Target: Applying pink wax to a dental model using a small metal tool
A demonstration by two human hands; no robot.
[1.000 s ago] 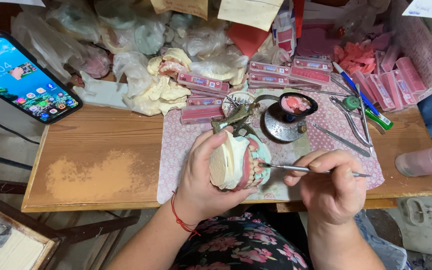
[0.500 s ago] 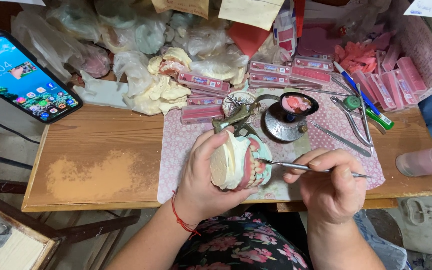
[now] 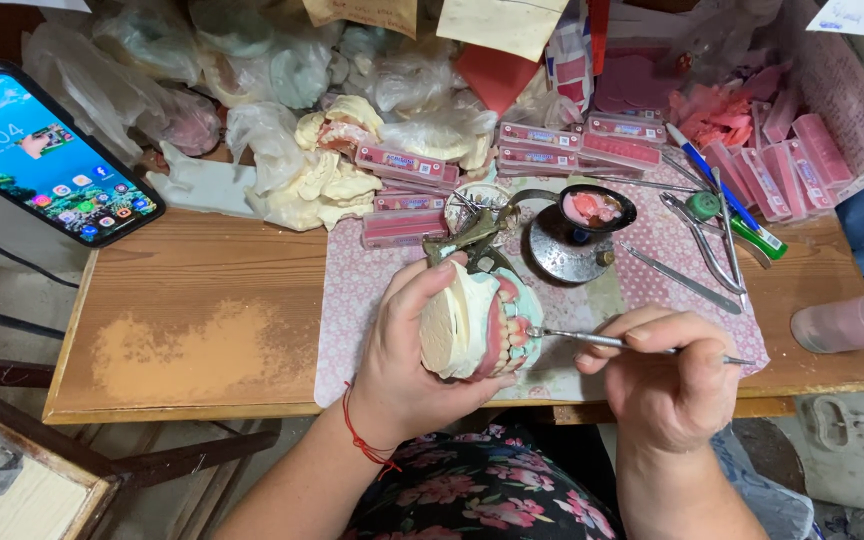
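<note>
Our left hand (image 3: 407,350) wraps around a plaster cast (image 3: 462,325) with pink wax and a row of teeth, holding it just above the near edge of the patterned mat (image 3: 352,300), thumb below and fingers curled over its top. Our right hand (image 3: 667,375) is closed around a thin metal tool (image 3: 612,342) in a pen-like grip, and the tool's tip touches the teeth on the cast's right side. Beyond the cast on the mat stands a small round burner (image 3: 562,250) with a dark dish (image 3: 594,208) of pink wax over it. To the right of the burner lie tweezers (image 3: 682,280) and pliers (image 3: 707,245). Behind the mat sit flat pink boxes (image 3: 407,165) and crumpled plastic bags (image 3: 282,70). A lit phone (image 3: 47,160) leans far left of the mat, off the wooden table (image 3: 182,300).
</note>
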